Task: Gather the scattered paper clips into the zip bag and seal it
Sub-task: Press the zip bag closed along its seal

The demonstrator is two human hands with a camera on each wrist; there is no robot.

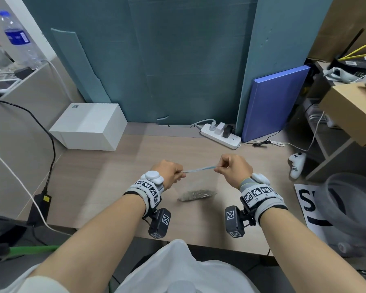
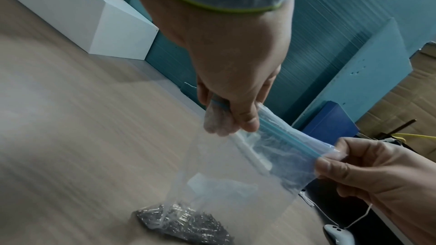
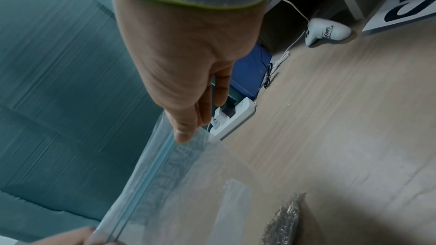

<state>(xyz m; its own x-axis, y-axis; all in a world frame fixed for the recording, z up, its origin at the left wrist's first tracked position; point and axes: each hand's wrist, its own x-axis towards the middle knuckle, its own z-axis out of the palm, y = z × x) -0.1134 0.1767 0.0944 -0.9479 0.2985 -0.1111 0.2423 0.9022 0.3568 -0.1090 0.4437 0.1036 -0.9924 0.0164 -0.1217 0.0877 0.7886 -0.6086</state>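
A clear zip bag (image 1: 197, 182) hangs above the wooden table (image 1: 106, 182), held up by its blue zip strip (image 2: 290, 138) (image 3: 151, 170). My left hand (image 1: 171, 173) (image 2: 235, 118) pinches the strip's left end between thumb and fingers. My right hand (image 1: 230, 168) (image 3: 186, 129) (image 2: 354, 163) pinches the right end. The strip is stretched taut between them. A heap of silver paper clips (image 1: 197, 194) (image 2: 186, 224) (image 3: 283, 219) lies in the bag's bottom, which rests on the table.
A white box (image 1: 89, 127) stands at the back left, a power strip (image 1: 220, 134) and a blue folder (image 1: 273, 102) at the back right. A white game controller (image 1: 297, 163) lies at the right edge. Black and white cables (image 1: 44, 166) run down the left side.
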